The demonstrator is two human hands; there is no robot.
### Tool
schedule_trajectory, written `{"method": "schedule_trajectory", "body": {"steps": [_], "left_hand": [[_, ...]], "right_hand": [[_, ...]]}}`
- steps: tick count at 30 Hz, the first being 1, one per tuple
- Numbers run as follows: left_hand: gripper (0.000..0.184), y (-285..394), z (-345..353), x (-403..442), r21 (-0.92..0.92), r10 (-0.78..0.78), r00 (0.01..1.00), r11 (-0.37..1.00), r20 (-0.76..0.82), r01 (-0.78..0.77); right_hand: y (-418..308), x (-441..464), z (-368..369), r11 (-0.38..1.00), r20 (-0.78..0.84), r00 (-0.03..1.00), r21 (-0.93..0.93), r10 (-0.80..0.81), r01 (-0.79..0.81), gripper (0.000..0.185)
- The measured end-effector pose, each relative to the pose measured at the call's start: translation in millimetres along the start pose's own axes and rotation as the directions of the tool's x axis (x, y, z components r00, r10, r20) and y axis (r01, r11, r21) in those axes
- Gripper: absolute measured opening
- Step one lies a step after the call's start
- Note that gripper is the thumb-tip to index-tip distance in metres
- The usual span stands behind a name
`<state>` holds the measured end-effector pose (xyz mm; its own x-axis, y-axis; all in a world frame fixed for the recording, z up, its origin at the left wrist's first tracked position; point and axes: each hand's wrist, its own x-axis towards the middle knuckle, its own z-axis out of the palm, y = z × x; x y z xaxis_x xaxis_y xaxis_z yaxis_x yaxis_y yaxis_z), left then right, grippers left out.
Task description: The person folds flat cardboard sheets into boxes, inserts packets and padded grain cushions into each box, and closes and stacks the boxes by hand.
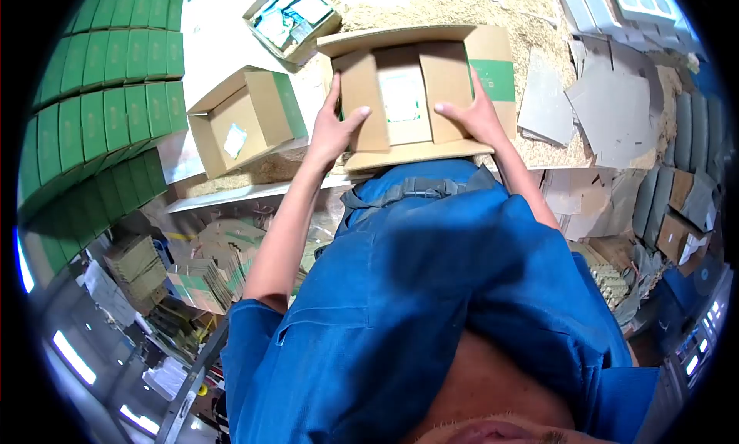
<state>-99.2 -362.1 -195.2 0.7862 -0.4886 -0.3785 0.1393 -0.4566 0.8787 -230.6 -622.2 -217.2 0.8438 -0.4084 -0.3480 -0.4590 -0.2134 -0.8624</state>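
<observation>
A brown cardboard box (446, 82) with a green band on its right side stands right in front of my body. Its two side flaps are bent inward, while the far and near flaps stick outward. Between the side flaps, a white and green paper (402, 98) shows inside. My left hand (333, 132) grips the left side of the box, thumb over the left flap. On the opposite side, my right hand (479, 115) holds it the same way, thumb on the right flap. The fingers behind the box walls are partly hidden.
Left of me sits another open box (273, 109) with a small paper inside. Behind it is a box of blue and white packets (292, 21). Green boxes (108, 121) are stacked at far left. Grey cardboard sheets (612, 105) lie at right.
</observation>
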Motion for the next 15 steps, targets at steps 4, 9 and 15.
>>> {"method": "schedule_trajectory", "body": {"steps": [4,9,15], "left_hand": [[0.092,-4,6,15,0.221,0.079,0.992,0.974,-0.103,-0.054],[0.087,-43,-1,20,0.065,0.173,0.977,0.984,-0.123,-0.166],[0.08,-33,-9,11,0.055,0.185,0.973,0.982,-0.136,-0.179]], "right_hand": [[26,30,8,0.989,-0.029,0.998,-0.137,-0.055,0.05,0.116],[18,21,11,0.966,0.002,0.995,0.238,-0.102,0.099,0.105],[36,33,5,0.856,0.101,0.99,0.5,0.093,-0.132,0.08]]}}
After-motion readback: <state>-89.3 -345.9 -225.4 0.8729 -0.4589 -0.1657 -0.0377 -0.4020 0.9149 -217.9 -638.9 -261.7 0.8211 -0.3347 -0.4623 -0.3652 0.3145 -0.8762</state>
